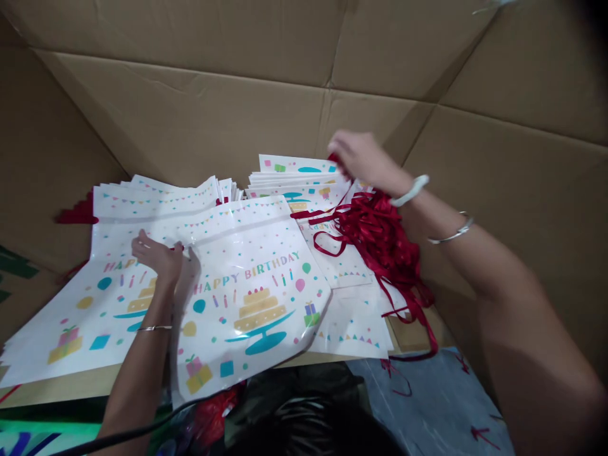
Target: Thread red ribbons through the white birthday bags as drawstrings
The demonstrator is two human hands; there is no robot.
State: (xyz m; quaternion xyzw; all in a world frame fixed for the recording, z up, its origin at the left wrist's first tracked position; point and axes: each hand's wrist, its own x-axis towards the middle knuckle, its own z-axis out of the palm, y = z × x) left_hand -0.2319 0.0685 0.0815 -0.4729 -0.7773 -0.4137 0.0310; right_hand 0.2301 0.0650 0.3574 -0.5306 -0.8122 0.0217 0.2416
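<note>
A white bag sheet [247,253] printed "HAPPY BIRTHDAY" with a tiered cake lies in front, its lower edge overhanging the table. Red ribbon comes out at its upper right side. At its left edge is my left hand [159,253], fingers bent, with a bit of dark red ribbon at the thumb. My right hand [363,158] is raised at the back right, slightly blurred, its fingertips closed on a red ribbon [334,158]. Below it lies a tangled heap of red ribbons [380,231].
A fanned stack of similar printed sheets [80,310] lies left, red ribbon ends sticking out. More sheets [294,180] are piled at the back. Cardboard walls [213,107] enclose the table. A dark cable [142,427] crosses the front; a grey surface [427,399] with ribbon scraps lies below.
</note>
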